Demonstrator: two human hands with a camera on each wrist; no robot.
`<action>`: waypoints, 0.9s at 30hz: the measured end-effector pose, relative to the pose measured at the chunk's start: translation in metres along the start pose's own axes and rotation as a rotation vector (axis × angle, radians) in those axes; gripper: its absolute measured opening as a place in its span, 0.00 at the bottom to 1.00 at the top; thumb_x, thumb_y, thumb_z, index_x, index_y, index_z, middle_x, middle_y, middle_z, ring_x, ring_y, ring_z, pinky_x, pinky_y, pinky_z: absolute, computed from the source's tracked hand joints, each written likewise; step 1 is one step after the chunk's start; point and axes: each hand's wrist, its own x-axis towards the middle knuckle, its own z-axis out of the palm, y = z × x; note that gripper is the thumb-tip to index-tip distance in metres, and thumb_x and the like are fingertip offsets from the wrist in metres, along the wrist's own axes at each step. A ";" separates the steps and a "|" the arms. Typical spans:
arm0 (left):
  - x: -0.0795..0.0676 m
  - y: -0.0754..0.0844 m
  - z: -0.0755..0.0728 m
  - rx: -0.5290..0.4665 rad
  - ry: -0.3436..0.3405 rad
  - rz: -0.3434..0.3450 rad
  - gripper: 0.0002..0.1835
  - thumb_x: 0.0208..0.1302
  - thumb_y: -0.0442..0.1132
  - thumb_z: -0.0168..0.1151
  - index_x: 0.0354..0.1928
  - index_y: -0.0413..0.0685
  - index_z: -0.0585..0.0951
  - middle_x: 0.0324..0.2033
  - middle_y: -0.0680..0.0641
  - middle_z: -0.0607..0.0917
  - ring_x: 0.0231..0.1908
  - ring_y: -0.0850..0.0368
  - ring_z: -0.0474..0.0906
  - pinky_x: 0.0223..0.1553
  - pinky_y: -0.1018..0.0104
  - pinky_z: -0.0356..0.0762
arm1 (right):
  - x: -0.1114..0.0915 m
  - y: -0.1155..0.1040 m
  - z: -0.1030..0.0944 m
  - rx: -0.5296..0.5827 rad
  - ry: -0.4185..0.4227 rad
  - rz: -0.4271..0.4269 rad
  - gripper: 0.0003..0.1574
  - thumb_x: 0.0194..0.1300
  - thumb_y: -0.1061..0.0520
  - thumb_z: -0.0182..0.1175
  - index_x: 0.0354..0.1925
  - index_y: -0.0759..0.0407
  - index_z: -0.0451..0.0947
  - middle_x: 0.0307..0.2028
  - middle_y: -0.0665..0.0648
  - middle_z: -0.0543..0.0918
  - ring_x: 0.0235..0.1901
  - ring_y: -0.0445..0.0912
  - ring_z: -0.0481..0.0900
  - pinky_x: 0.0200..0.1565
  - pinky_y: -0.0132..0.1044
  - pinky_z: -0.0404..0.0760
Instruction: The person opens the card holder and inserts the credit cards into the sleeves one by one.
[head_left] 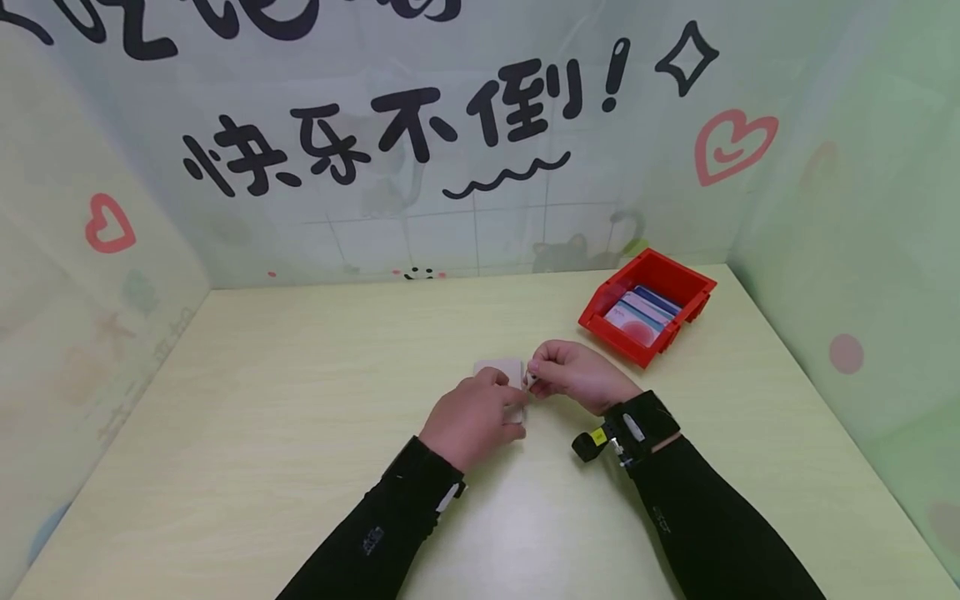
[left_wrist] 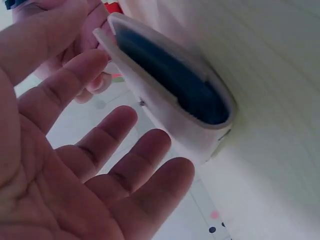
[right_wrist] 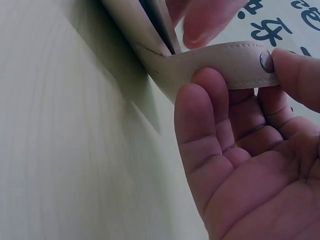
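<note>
A cream card wallet [head_left: 498, 367] lies on the table, partly covered by my left hand [head_left: 472, 421]. In the left wrist view the wallet [left_wrist: 172, 117] gapes, showing a dark blue interior [left_wrist: 165, 75] and a small stud on its near side. My left fingers spread loosely beside that side; the index fingertip is at its edge, and whether it touches I cannot tell. My right hand [head_left: 581, 373] pinches the end of the wallet's stitched strap [right_wrist: 215, 62] between thumb and fingers, by the metal snap [right_wrist: 266, 62]. The strap is lifted away from the wallet body.
A red plastic bin [head_left: 667, 271] stands at the back right of the table, beyond my right hand, with several cards [head_left: 645, 315] inside. Printed fabric walls [head_left: 847, 250] enclose the pale wooden table [head_left: 300, 400] at the back and sides.
</note>
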 end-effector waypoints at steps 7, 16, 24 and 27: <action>0.002 -0.003 0.001 -0.018 0.031 -0.041 0.17 0.67 0.45 0.74 0.56 0.56 0.89 0.55 0.46 0.84 0.47 0.52 0.87 0.49 0.60 0.85 | -0.002 -0.003 0.001 0.009 -0.018 -0.020 0.10 0.80 0.57 0.57 0.49 0.65 0.77 0.44 0.59 0.86 0.45 0.51 0.85 0.53 0.37 0.87; 0.001 -0.005 -0.001 -0.013 0.054 0.010 0.17 0.73 0.36 0.64 0.59 0.57 0.87 0.56 0.48 0.85 0.48 0.52 0.88 0.47 0.62 0.86 | 0.000 -0.001 0.000 0.023 -0.019 -0.040 0.08 0.80 0.59 0.56 0.47 0.64 0.77 0.42 0.56 0.86 0.45 0.52 0.86 0.53 0.37 0.87; 0.004 -0.008 -0.009 -0.087 0.068 -0.098 0.12 0.72 0.31 0.59 0.47 0.51 0.89 0.49 0.48 0.87 0.43 0.55 0.83 0.48 0.61 0.85 | -0.001 -0.004 0.001 0.007 -0.002 -0.007 0.09 0.80 0.58 0.57 0.48 0.64 0.77 0.42 0.57 0.85 0.46 0.54 0.85 0.53 0.36 0.87; 0.004 -0.010 -0.015 -0.139 0.088 -0.168 0.11 0.70 0.31 0.59 0.46 0.48 0.88 0.45 0.48 0.88 0.41 0.55 0.82 0.48 0.59 0.85 | -0.001 -0.004 0.002 -0.017 0.019 0.006 0.10 0.80 0.56 0.57 0.49 0.64 0.77 0.42 0.58 0.85 0.46 0.53 0.86 0.53 0.36 0.87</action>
